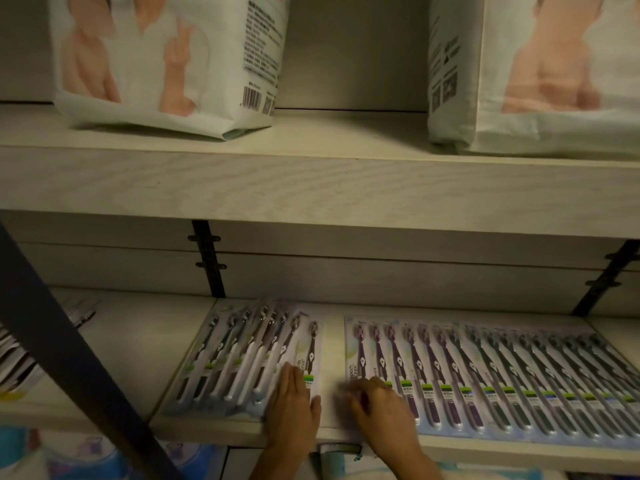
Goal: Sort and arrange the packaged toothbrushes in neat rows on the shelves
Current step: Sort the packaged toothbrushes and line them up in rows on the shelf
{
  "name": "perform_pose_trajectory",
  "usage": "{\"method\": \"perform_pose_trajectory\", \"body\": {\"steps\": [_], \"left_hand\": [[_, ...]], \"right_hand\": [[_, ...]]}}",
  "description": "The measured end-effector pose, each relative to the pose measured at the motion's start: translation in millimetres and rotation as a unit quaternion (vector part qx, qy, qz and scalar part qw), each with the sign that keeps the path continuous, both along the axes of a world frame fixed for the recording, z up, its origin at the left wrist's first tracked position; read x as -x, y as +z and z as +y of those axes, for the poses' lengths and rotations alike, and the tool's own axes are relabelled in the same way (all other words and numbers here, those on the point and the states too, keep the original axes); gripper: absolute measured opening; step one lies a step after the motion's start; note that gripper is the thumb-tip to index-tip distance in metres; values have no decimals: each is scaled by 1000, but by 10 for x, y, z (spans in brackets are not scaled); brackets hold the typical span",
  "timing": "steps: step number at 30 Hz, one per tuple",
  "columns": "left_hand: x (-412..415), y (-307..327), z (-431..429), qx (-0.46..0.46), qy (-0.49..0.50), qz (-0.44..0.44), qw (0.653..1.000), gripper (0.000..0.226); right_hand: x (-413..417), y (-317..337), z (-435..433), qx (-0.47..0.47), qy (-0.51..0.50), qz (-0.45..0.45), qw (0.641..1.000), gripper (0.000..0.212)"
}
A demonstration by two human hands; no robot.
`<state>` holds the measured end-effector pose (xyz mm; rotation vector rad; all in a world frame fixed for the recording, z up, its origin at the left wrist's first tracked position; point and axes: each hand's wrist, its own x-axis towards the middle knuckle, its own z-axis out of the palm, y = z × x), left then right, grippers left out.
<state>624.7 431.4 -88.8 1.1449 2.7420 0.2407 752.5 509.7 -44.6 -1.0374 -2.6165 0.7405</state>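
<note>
At the shelf's (138,358) front edge, near its middle, both hands work. The left hand (292,407) lies flat, fingers straight and together, pressing the last pack of the left row (239,355) and gripping nothing. The right hand (379,405) sits just beside it at the near corner of the right row (502,372). Its fingers are curled and blurred, so I cannot tell whether they pinch a pack or only nudge it.

The toothbrushes lie on this shelf in flat, glossy blister packs overlapped like shingles. The right row looks done: long and even, purple handles near the shelf's middle, darker ones toward its right end. The left row is shorter, with pale and dark handles, and it fans askew — it probably wants squaring up. A strip of bare shelf parts the two rows. At the shelf's left end, past a dark slanting bar (69,358), loose packs (14,362) lie heaped — likely unsorted.

The shelf itself is pale, matte wood-grain board. Behind it, black slotted brackets (207,258) run up the back wall. Above it, a thick upper shelf (311,188) of the same board carries two soft white bags (166,64), creased at the base.
</note>
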Motion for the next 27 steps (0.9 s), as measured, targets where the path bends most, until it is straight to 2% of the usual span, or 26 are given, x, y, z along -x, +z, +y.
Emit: {"method": "perform_pose_trajectory", "body": {"steps": [5, 11, 14, 16, 19, 23, 24, 27], "left_hand": [[8, 43, 72, 4, 35, -1, 999, 66], [-26, 96, 87, -68, 53, 18, 996, 41], [-14, 92, 63, -113, 54, -20, 992, 34], [-24, 134, 35, -187, 58, -69, 978, 27], [-72, 219, -14, -299, 58, -137, 942, 34], [-271, 537, -102, -374, 38, -194, 906, 36], [-303, 574, -124, -382, 35, -211, 899, 36], [-346, 542, -193, -372, 27, -246, 895, 38]], "right_hand": [[41, -10, -20, 20, 11, 15, 1000, 18], [55, -41, -19, 34, 6, 19, 999, 15], [46, -59, -14, 60, -1, 15, 998, 14], [57, -90, 4, 103, -13, 36, 994, 10], [118, -94, 2, 219, -65, 89, 969, 17], [211, -43, -41, 387, -80, 199, 897, 54], [229, -51, -44, 409, -80, 219, 882, 55], [251, 53, -102, 398, -80, 266, 875, 22]]}}
